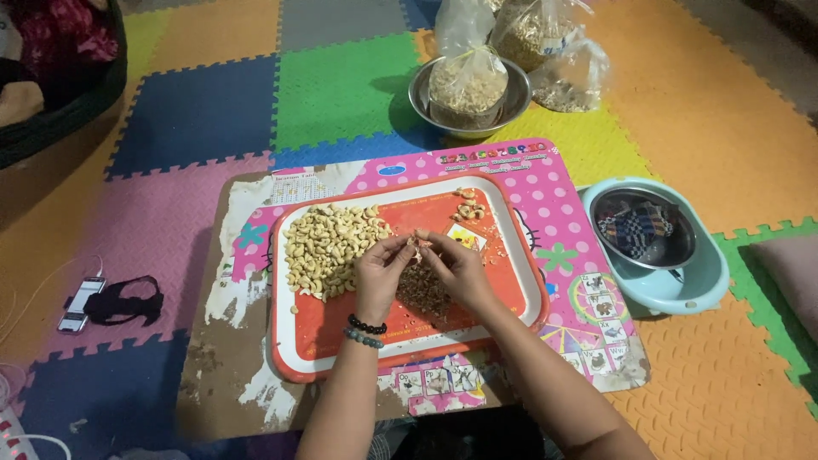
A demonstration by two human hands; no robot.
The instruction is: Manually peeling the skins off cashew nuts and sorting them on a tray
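Both hands' grip pinched one pale cashew nut [418, 244] between left hand [381, 271] and right hand [460, 268]; big unpeeled heap [328, 247] remained, few peeled nuts [469, 206] lay apart on red plastic tray [332, 345].

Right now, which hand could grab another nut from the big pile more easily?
The left hand, I think. The pile of cashews lies just beside it on the left of the red tray. The right hand sits farther away and would have to cross over. Both hands pinch one small nut together.
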